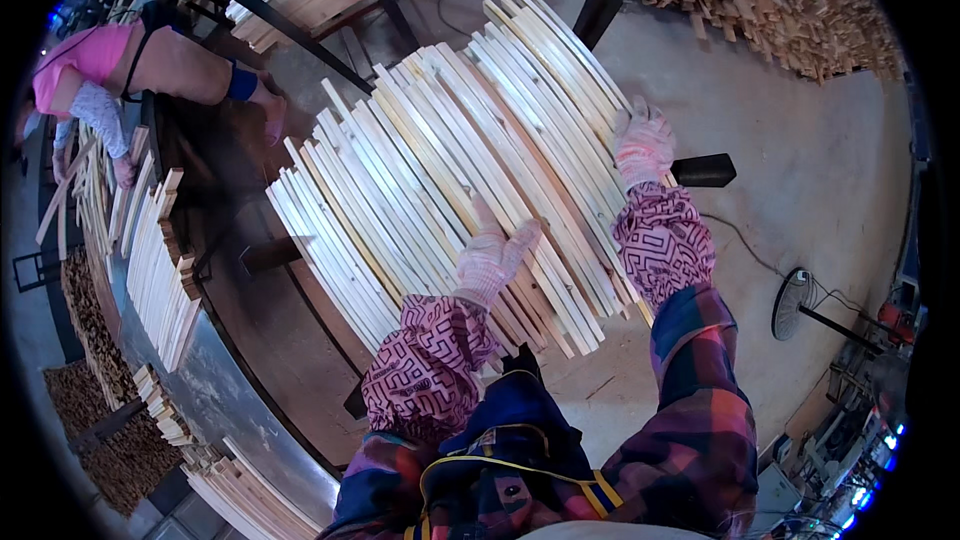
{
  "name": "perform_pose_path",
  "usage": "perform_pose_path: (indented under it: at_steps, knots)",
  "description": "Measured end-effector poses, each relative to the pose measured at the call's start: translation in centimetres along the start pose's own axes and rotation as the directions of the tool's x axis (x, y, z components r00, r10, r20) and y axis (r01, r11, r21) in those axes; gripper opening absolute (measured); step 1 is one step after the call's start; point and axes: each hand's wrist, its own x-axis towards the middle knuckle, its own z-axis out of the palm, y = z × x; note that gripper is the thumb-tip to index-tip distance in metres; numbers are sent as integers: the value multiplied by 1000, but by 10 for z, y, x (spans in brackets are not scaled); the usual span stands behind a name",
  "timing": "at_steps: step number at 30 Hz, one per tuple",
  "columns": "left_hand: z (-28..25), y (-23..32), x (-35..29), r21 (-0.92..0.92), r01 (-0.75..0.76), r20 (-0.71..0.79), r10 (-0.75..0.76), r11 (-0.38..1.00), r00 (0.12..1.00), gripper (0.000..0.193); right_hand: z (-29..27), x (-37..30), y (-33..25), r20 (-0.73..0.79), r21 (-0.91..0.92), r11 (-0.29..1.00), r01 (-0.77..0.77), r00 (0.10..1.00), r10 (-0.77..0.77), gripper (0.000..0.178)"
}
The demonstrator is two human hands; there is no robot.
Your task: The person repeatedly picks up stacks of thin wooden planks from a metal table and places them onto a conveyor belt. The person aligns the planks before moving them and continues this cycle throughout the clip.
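Observation:
A broad layer of pale wooden strips lies side by side in front of me, its ends uneven. My left hand, in a light knit glove, rests on the strips near their closer ends. Its index finger and thumb are stretched apart, and nothing is held in it. At the right border of the layer, my right hand, gloved the same way, touches the outermost strips. Its fingers point away from me and look extended; their undersides are hidden. Patterned sleeve covers reach both wrists.
Dark support bars stick out beneath the strips. On the left, a metal-topped table bears more strips, and a person in pink bends over strips beyond. A wood heap lies far right; a round-based stand with a cable stands right.

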Motion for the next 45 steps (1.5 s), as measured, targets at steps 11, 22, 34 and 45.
perform_pose_path:
  at_steps: [11, 22, 34, 45]
  knots:
    - [12, -74, -52, -750, -233, -231, 85, 619, 969, 58, -77, -138, -113, 465, 109, 982, 154, 865, -187, 101]
    - [15, -124, -162, -516, -118, -75, 93, 848, 993, 53, -57, -149, -136, 433, 78, 991, 108, 892, -131, 109]
    - [-26, -237, -272, -494, -257, -463, -1, 830, 886, 50, -35, -308, -346, 271, 417, 740, 528, 705, -656, 95]
    - [-122, -387, -371, -309, -85, -682, -158, 947, 714, 56, -84, -288, -341, -101, 323, 806, 496, 865, -492, 79]
